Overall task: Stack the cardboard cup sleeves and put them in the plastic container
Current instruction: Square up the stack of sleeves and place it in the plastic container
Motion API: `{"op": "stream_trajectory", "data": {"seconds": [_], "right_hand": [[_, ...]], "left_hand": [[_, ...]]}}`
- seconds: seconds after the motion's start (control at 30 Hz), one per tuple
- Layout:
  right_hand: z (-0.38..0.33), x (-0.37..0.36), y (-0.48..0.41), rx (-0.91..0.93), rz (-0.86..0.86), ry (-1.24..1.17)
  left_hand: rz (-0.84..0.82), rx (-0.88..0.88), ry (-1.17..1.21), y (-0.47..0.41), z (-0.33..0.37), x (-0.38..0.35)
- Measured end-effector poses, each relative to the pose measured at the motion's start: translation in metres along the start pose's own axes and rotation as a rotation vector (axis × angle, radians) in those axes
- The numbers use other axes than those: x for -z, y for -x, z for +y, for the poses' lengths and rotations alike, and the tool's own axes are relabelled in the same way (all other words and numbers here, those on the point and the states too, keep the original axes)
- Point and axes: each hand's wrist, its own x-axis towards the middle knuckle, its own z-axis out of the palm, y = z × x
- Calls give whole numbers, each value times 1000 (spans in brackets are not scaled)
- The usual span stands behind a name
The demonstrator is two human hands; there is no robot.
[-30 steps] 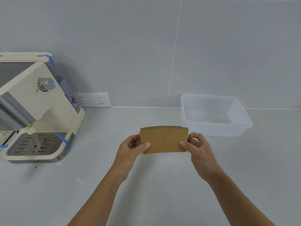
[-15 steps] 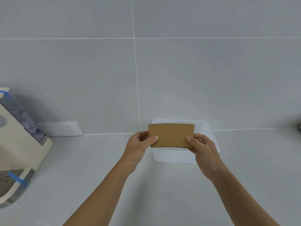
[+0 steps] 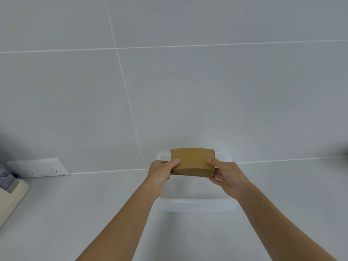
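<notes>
A flat stack of brown cardboard cup sleeves (image 3: 192,161) is held between both hands above the clear plastic container (image 3: 197,205). My left hand (image 3: 161,175) pinches its left end, thumb on top. My right hand (image 3: 227,176) pinches the right end the same way. The container stands on the white counter against the wall, directly under the stack; my hands and forearms hide much of its inside.
A cream coffee machine (image 3: 10,193) juts in at the left edge. A white wall socket strip (image 3: 38,167) sits low on the grey tiled wall. White counter (image 3: 293,189) stretches to the right of the container.
Both hands have carried the sleeve stack forward, from in front of the container to above it. The view has swung right and up, so the coffee machine has slid almost out of frame.
</notes>
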Motion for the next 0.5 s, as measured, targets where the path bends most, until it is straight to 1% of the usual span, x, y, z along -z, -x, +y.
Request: {"op": "stream_trajectory", "data": {"seconds": [0.13, 0.23, 0.5], "right_hand": [[5, 4, -23, -97, 40, 46], [9, 6, -38, -135, 48, 82], [19, 2, -62, -166, 108, 172]], "left_hand": [[17, 43, -82, -22, -9, -9], [32, 70, -116, -36, -17, -13], [38, 101, -183, -59, -28, -19]]}}
